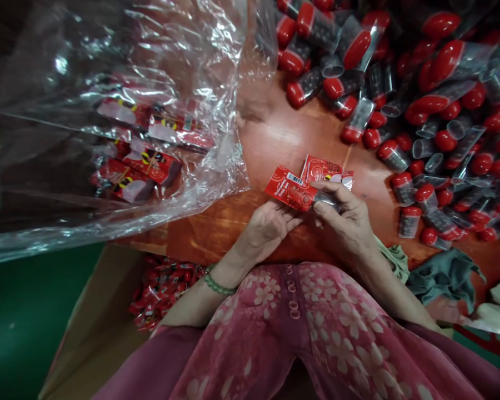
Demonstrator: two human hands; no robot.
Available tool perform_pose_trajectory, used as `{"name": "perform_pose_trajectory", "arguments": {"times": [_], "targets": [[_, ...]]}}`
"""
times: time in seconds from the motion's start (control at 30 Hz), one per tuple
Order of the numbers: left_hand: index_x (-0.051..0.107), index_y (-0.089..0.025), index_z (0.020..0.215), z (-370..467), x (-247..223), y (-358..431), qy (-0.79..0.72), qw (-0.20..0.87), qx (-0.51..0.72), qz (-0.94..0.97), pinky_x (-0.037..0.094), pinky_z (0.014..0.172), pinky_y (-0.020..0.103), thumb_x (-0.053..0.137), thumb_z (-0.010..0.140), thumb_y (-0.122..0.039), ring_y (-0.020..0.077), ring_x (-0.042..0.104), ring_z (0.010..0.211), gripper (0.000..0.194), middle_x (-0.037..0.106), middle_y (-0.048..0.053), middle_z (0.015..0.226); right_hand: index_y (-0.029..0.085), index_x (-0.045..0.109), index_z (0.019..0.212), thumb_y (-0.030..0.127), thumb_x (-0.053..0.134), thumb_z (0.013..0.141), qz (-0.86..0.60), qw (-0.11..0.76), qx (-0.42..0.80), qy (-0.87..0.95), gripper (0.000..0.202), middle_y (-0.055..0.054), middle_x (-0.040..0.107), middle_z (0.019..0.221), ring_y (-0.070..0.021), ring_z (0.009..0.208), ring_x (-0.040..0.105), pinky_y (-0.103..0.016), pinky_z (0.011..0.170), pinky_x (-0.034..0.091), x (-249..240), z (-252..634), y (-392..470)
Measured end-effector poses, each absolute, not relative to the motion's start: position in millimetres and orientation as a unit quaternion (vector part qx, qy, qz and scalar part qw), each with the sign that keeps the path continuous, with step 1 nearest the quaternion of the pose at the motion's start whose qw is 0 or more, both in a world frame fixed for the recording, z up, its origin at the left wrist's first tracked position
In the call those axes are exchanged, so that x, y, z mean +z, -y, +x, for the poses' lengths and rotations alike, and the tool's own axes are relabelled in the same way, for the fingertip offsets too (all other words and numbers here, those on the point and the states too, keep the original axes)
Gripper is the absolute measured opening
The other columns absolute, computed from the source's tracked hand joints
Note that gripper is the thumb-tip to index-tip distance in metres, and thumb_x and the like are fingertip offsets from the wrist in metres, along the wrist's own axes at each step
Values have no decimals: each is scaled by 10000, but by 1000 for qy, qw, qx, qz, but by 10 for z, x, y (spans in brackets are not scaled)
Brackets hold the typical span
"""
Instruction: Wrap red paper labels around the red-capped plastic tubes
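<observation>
A red printed packet (289,189) with a white barcode is pinched at its right end by my right hand (345,216), between thumb and fingers. Something clear, perhaps a plastic tube, shows between those fingertips. My left hand (269,228) lies palm up just below the packet. Its fingers are stretched out, with the tips close under the packet; whether they touch it I cannot tell. Another red packet (323,166) lies on the wooden table behind, partly covered by the right hand.
Clear tubes with red caps (441,139) lie heaped on the right. A large transparent plastic bag (191,66) on the left covers several red packets (150,161). A box (95,300) below the table edge contains red wrapped pieces (162,289). A dark green cloth (441,280) lies at right.
</observation>
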State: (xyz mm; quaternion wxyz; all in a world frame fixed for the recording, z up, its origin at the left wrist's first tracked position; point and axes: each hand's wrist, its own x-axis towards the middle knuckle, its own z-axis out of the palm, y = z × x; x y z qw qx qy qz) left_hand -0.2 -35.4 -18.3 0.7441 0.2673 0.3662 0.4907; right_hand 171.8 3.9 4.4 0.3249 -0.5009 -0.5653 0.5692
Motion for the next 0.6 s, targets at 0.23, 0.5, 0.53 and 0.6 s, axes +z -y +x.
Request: {"name": "perform_pose_trajectory", "arguments": {"times": [0.23,0.5,0.53,0.6], "targets": [[704,-148,736,122,-82,154,-413,707,573,39,521,691,184,902,639,-430,72,638,658,358,700,-18,714,228,551,1307,387,529,979,-455,277,453,715,365,-84,678,1248,-219,1127,651,-384,987,540,24,1497,-59],[762,-186,835,18,-90,88,-421,666,609,90,575,867,328,865,671,-479,197,735,877,351,772,36,829,229,614,1192,359,618,945,-465,283,550,634,280,-43,726,1060,-157,858,690,-308,794,587,29,1531,-100],[760,-177,837,29,-102,102,-426,664,605,105,577,848,319,856,685,-484,189,733,846,355,770,37,819,231,635,1128,365,652,923,-470,296,572,603,245,-24,728,990,-137,773,679,-282,724,585,25,1521,-93],[753,-158,806,55,-132,138,-441,663,589,139,574,750,274,830,724,-477,150,706,718,339,751,25,753,235,651,1064,364,698,891,-477,328,594,558,220,-3,722,944,-107,687,662,-250,653,579,31,1483,-74]]}}
